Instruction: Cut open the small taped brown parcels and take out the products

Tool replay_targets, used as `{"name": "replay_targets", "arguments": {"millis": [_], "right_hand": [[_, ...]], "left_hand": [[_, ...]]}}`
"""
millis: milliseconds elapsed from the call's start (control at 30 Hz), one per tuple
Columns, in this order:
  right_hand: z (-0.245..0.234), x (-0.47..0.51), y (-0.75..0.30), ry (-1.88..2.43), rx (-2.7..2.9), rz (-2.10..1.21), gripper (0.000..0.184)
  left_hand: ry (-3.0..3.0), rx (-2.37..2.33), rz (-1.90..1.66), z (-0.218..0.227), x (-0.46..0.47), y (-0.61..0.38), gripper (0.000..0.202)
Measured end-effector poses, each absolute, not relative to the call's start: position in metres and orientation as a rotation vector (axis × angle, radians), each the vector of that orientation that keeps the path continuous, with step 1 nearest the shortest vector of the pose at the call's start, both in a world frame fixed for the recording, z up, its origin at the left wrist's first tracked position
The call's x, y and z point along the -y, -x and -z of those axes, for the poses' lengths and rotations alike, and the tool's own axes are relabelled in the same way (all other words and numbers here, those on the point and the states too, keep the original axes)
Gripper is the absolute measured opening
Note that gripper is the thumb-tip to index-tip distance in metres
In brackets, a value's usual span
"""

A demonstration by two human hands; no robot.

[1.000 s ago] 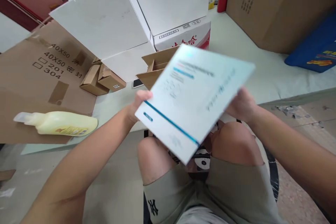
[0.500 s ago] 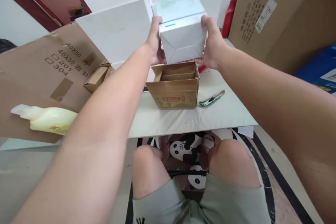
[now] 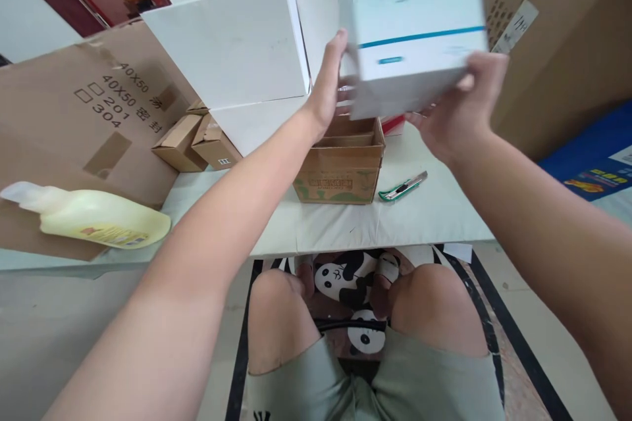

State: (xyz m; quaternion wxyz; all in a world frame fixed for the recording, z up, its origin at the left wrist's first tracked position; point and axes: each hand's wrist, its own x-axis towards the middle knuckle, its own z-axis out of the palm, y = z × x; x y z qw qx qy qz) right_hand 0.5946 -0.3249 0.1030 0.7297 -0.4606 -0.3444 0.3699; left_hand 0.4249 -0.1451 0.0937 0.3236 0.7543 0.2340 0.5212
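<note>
Both hands hold a white box with a blue stripe (image 3: 415, 20) up above the table. My left hand (image 3: 328, 82) presses flat against its left side. My right hand (image 3: 461, 105) grips it from below at the right, thumb on the front edge. Directly under the white box stands a small open brown carton (image 3: 340, 174) with a green print, its flaps up. A green utility knife (image 3: 402, 187) lies just right of the carton on the white tabletop (image 3: 434, 217).
A pale yellow bottle (image 3: 89, 218) lies on flattened cardboard (image 3: 69, 125) at the left. Large white boxes (image 3: 232, 46) and small brown cartons (image 3: 192, 141) stand behind. A big brown carton (image 3: 557, 39) is at the right, and a blue bag (image 3: 592, 164). My knees are under the table edge.
The white box has risen from just above the brown carton and turned, so its printed broad face is toward me. Both hands went up and rightward with it.
</note>
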Motion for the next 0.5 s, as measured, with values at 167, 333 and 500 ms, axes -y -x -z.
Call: {"name": "replay_targets", "arguments": {"millis": [167,333,500], "right_hand": [[-0.031,0.403,-0.657,1.074,0.513,-0.680,0.045],[0.041,0.417,-0.706,1.349,0.020,-0.626,0.031],[0.055,0.362,-0.738,1.434,-0.010,-0.564,0.017]], "left_hand": [[-1.905,-0.701,-1.298,-0.073,0.259,-0.382,0.033],[-1.603,-0.728,-1.606,-0.012,0.338,-0.363,0.008],[-1.478,-0.796,-1.530,0.062,0.328,-0.391,0.016]]}}
